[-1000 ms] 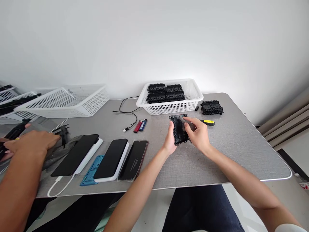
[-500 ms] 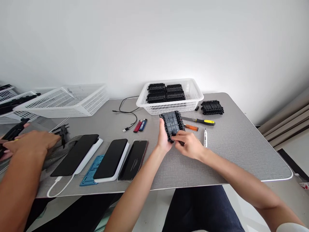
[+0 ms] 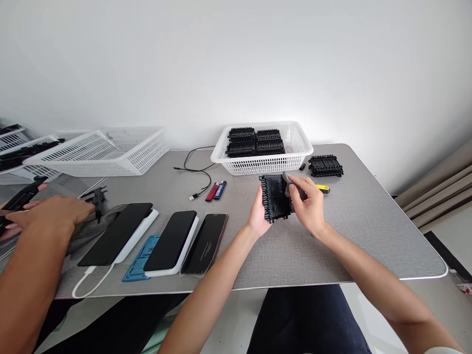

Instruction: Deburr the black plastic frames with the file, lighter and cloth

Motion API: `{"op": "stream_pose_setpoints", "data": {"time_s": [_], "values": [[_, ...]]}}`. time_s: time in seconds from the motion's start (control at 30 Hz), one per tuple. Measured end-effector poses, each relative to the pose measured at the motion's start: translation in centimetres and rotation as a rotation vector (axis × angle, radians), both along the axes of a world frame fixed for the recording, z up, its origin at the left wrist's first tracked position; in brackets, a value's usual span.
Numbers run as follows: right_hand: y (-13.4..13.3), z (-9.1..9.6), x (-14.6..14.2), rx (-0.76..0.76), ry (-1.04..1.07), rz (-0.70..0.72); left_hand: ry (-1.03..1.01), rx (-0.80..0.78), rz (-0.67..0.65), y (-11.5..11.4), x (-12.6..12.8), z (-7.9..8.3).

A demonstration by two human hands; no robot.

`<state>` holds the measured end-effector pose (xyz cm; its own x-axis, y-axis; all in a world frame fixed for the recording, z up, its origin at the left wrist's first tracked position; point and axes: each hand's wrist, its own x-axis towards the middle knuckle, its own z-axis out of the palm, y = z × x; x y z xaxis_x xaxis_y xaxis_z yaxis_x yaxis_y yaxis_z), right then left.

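My left hand grips a black rectangular plastic part with toothed edges, holding it tilted up above the table with the thumb along its left side. At the part's upper right edge, my right hand pinches a small dark grey piece; it looks soft, but its kind is unclear. Behind my right hand, the yellow end of a tool handle shows. More black parts of this kind sit in a white plastic basket, and a further black part lies on the table to the right.
On the grey table, a phone, two phones on white power banks, a blue card, two lighters and a black cable lie to the left. A co-worker's hand handles black parts near another white basket.
The black part has moved slightly right and turned, showing a hollow side. My right hand has shifted from its lower edge to its upper right edge, now covering the marker and orange cutter.
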<state>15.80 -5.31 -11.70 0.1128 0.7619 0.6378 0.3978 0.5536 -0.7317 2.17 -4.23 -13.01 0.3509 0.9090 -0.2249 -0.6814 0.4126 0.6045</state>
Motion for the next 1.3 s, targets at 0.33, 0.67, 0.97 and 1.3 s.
{"op": "stream_pose_setpoints", "data": {"time_s": [0.33,0.67,0.97,1.3], "values": [[-0.2,-0.8,-0.5,0.078,-0.379,0.08,0.001,0.03,0.024,-0.8,1.9,-0.9],[-2.3,-1.1,-1.7,0.061,-0.746,0.418,0.034,-0.041,0.215,1.1,-1.2,-0.1],[-0.9,0.2,-0.2,0.126,-0.134,0.104,0.049,0.008,0.082,0.1,0.1,0.1],[-0.7,-1.1,-0.7,0.092,-0.467,0.245,0.007,-0.015,0.094,-0.5,0.9,-1.1]]}}
